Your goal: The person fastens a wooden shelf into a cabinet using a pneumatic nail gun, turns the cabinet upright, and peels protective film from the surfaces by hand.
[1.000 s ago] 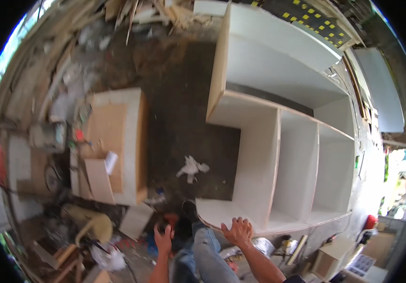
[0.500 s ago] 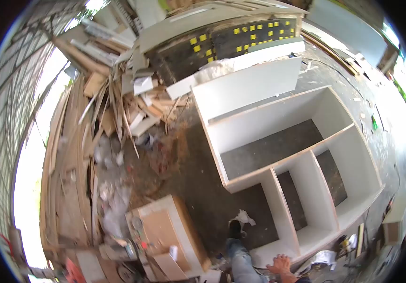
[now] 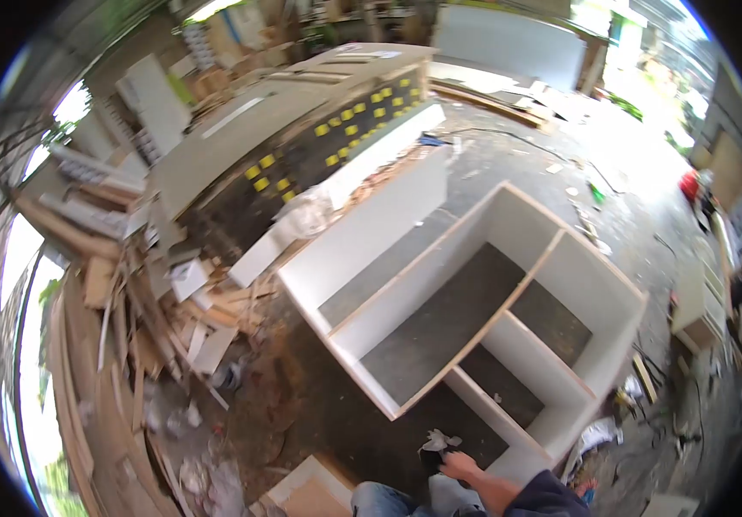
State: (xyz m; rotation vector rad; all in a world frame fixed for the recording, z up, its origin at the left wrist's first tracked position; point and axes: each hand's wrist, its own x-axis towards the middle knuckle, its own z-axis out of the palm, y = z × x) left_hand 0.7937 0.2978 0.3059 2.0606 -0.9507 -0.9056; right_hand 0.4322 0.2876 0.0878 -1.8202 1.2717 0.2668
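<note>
The right hand [image 3: 460, 466] reaches in from the near right out of a dark sleeve [image 3: 546, 498], low in the view, just above the person's jeans [image 3: 381, 500]. Its fingers look bent and held close together, with only narrow gaps showing. They are at a small black thing [image 3: 432, 461], but I cannot tell whether they grip it, touch it or just pass over it. Right behind that, on the far side, is a crumpled white scrap [image 3: 440, 441].

The white shelf frame [image 3: 509, 314] lies on the dark floor [image 3: 358, 446], beyond the hand and to its right, its open compartments facing up. Its near end comes down close beside the forearm; I cannot tell if they touch. A box with a light top [image 3: 312, 487] is at the near left, and a heap of wood scraps [image 3: 207, 297] lies farther off to the left
</note>
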